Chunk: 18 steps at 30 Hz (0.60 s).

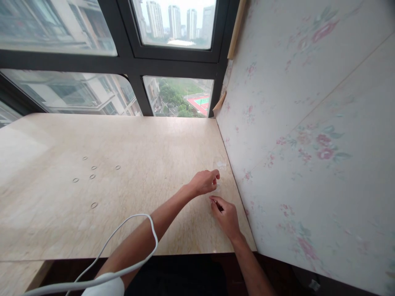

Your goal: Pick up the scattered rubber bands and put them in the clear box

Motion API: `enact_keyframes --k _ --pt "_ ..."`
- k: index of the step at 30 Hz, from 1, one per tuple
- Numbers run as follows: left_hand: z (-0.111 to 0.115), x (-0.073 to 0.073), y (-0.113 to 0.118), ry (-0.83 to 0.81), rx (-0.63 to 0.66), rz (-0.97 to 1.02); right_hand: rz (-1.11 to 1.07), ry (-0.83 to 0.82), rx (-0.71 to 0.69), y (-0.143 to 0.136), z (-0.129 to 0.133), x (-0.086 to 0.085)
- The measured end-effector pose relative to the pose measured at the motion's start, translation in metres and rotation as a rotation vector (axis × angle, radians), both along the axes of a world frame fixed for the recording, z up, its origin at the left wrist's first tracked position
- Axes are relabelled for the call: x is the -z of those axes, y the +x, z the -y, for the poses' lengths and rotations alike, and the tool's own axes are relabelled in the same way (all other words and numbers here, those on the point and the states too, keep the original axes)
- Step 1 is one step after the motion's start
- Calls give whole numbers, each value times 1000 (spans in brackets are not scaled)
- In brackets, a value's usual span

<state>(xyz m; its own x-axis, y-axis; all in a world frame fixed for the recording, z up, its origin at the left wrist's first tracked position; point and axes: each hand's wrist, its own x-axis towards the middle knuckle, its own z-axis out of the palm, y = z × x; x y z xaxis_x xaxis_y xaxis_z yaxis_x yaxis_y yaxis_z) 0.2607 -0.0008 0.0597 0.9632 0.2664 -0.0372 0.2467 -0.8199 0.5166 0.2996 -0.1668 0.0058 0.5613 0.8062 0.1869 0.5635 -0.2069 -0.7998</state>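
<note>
My left hand [204, 182] reaches over the marble-patterned sill with its fingers curled in; what they hold, if anything, is hidden. Just under its fingertips lies a small clear plastic piece [217, 189], with a ring-like shape showing at it. Closer to me, my right hand [226, 216] has thumb and forefinger pinched together; anything between them is too small to make out. Another clear plastic piece [221, 164], perhaps a small bag, lies beyond my left hand near the wall. Several thin metal rings lie scattered far to the left, among them one ring [94, 205] nearest the front.
A floral-papered wall [296, 156] rises close to my right hand. Dark-framed windows [132, 61] stand behind the sill [148, 152]. A white cable [135, 267] loops over my left forearm. The sill's front edge runs just before my body.
</note>
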Motion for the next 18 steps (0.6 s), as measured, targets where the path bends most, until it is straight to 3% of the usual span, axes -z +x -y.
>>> enact_keyframes --k 11,15,18 --pt "-5 -1 -5 -43 11 143 -24 13 4 1 1 0" --pt "-15 4 -31 -72 -46 206 -26 23 7 2 1 1" --pt "-25 14 -63 -63 -174 240 -8 25 15 2 0 0"
